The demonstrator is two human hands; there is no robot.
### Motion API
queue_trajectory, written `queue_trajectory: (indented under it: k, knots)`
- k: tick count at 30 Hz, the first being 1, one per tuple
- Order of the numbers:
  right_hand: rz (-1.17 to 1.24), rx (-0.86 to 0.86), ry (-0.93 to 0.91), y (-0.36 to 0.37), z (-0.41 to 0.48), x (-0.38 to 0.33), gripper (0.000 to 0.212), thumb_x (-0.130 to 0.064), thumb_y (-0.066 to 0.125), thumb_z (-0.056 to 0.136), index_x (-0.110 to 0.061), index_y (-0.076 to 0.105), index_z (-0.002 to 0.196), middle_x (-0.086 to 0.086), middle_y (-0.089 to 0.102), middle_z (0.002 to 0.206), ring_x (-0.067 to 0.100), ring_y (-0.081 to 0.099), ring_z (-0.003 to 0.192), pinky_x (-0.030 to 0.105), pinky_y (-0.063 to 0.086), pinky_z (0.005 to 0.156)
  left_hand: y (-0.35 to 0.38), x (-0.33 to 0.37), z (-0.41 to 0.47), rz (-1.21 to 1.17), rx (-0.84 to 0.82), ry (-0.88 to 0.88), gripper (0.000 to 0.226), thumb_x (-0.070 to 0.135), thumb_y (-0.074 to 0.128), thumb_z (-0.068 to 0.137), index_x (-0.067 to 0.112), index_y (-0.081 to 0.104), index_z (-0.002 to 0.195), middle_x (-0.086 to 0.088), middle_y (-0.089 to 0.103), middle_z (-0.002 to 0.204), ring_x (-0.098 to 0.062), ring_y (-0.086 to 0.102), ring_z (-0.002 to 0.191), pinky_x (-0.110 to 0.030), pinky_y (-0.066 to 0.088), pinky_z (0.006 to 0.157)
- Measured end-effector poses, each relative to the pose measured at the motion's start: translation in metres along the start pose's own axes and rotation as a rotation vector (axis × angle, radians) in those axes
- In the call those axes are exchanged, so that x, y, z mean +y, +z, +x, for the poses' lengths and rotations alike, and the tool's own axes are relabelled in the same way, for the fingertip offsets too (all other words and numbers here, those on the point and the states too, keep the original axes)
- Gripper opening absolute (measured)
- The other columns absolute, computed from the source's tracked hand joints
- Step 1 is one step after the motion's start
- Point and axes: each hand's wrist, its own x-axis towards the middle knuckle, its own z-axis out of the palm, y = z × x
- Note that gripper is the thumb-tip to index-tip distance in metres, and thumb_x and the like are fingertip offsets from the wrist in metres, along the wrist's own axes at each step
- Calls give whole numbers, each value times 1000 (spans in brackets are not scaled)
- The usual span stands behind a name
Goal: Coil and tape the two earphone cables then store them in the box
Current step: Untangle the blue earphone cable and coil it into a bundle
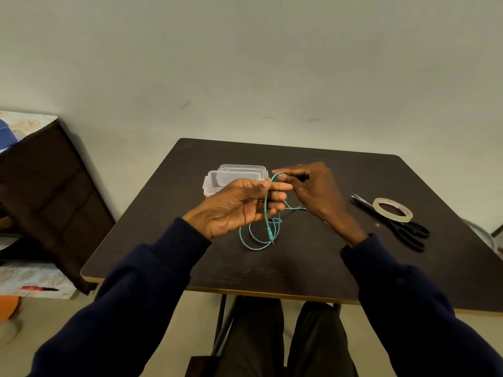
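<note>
**Q:** Which relation governed the coming wrap?

**A:** The teal earphone cable (265, 213) ran top to bottom across the fingers of the left hand (239, 205), which pinched it under the thumb. The cable's upper bend arched over to the right hand (313, 191), which held it between thumb and forefinger just beyond the left fingertips. The slack hung below the left hand and lay in loose loops on the table (299, 268). Judged from this, the right hand, which held the bend, was the one placed to carry the next turn.

**Q:** And the storage items?

**A:** The clear box (211, 183) stood just behind the left hand. The tape roll (393, 209) rested on the scissors (408, 232), well outboard of the right hand. A second cable could not be made out.

**Q:** Any legible writing?

**A:** None; reddish print inside the tape roll was too small to read.
</note>
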Motion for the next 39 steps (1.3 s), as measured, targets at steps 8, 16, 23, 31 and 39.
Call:
queue_trajectory:
  k: [8,16,23,31,39]
  knots:
    - [214,-100,26,14,2,-3,18,-5,63,95,-12,78,98,12,77,89,26,73,80,43,58,70,11,0,2,-148,-33,125,32,18,51,97,6,75,114,-5,76,99,-12,71,80,-20,57,72]
    - [481,-289,121,52,-32,6,21,-10,53,102,-16,72,105,6,69,72,10,51,49,19,43,47,22,21,10,-424,-121,360,42,14,42,100,-3,53,136,-20,54,145,-34,52,135,-40,38,116]
    - [152,-184,-37,41,-49,-4,23,-19,55,102,-12,73,114,-5,66,65,5,57,53,14,41,57,6,21,22,194,209,502,46,21,46,100,-4,49,138,-18,58,141,-25,54,135,-41,32,121]
    - [-368,-106,-246,-10,-26,-13,9,-26,72,90,-21,78,94,-9,68,79,3,51,61,24,44,57,-3,0,10,838,216,272,35,9,35,109,-8,62,123,-24,73,106,-31,74,84,-37,60,80]
    - [-82,55,-281,-10,9,-4,8,-20,73,89,-17,79,93,-9,71,82,4,63,70,16,45,65,3,-1,7,419,91,141,44,18,30,108,-3,68,112,-9,62,73,-9,38,49,-20,21,47]
